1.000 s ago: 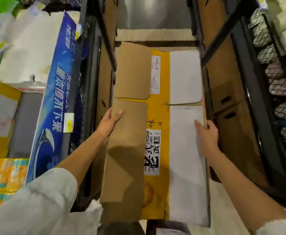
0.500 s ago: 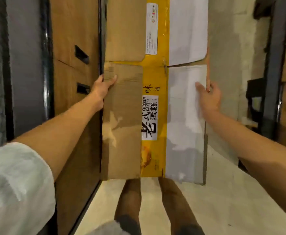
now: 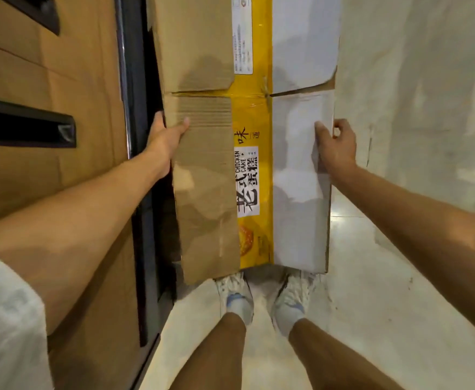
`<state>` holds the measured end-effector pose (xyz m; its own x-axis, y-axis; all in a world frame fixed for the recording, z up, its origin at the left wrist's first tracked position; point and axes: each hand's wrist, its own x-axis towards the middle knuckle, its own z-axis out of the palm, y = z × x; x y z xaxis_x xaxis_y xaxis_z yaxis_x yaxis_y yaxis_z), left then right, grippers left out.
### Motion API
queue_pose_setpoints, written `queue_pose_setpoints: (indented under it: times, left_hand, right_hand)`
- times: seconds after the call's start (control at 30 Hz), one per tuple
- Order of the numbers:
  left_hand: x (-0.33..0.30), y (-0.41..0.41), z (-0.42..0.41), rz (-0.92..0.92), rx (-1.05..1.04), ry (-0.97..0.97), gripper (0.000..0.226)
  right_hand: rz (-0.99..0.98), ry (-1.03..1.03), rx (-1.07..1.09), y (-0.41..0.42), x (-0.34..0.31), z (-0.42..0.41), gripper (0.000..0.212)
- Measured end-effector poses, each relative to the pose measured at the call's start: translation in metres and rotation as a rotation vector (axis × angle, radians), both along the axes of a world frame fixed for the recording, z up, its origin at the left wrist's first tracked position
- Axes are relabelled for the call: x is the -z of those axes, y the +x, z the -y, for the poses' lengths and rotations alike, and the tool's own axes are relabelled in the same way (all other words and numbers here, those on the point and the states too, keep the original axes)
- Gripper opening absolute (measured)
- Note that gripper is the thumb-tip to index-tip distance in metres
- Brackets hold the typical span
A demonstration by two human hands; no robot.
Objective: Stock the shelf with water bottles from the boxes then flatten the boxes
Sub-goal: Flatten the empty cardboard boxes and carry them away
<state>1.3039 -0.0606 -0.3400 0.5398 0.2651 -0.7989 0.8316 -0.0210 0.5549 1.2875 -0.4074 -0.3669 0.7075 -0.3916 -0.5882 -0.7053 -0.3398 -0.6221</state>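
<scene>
Gripping the flattened box [image 3: 247, 164] by its side edges, left hand [image 3: 164, 142] and right hand [image 3: 336, 144] have carried it from the racks [image 3: 47, 122] over the floor [image 3: 385, 277]; flattening looks done.

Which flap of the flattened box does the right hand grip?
The near white flap, on the right of the yellow strip: the right hand grips its outer edge. The left hand grips the near brown flap.
</scene>
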Motion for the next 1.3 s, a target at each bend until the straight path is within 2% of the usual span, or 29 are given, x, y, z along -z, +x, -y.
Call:
queue_pose_setpoints:
  times: [0.17,0.23,0.33,0.43,0.6,0.73,0.8,1.1,1.2,1.3]
  left_hand:
    - [0.009,0.008,0.013,0.048,0.021,0.017,0.045]
    - [0.008,0.013,0.018,0.053,0.029,-0.049,0.042]
    - [0.003,0.024,0.034,0.055,0.087,-0.148,0.038]
    - [0.011,0.041,0.051,0.026,0.102,-0.189,0.066]
    - [0.039,0.046,0.051,-0.034,-0.049,-0.166,0.067]
    - [0.056,0.048,0.038,-0.078,-0.11,-0.2,0.094]
    - [0.057,0.049,0.037,-0.071,-0.109,-0.192,0.1]
    - [0.029,0.042,0.034,0.084,-0.149,-0.117,0.091]
    - [0.007,0.047,0.029,0.059,-0.094,-0.227,0.096]
    - [-0.015,0.057,0.027,0.005,0.02,-0.329,0.057]
  right_hand:
    - [-0.084,0.009,-0.019,0.012,0.028,-0.016,0.047]
    - [-0.08,-0.039,0.008,0.01,0.029,-0.005,0.052]
    - [-0.078,-0.079,0.097,0.002,0.023,0.023,0.047]
    - [-0.068,-0.097,0.141,0.001,0.027,0.046,0.043]
    - [-0.079,-0.041,0.1,0.008,0.04,0.042,0.039]
    - [-0.05,-0.014,0.087,0.011,0.048,0.038,0.038]
    - [-0.017,0.002,0.093,0.01,0.05,0.04,0.036]
    - [0.095,0.037,0.256,0.001,0.021,0.047,0.021]
    - [0.136,0.043,0.28,-0.004,0.0,0.05,0.022]
    - [0.149,0.06,0.283,-0.002,-0.019,0.052,0.019]
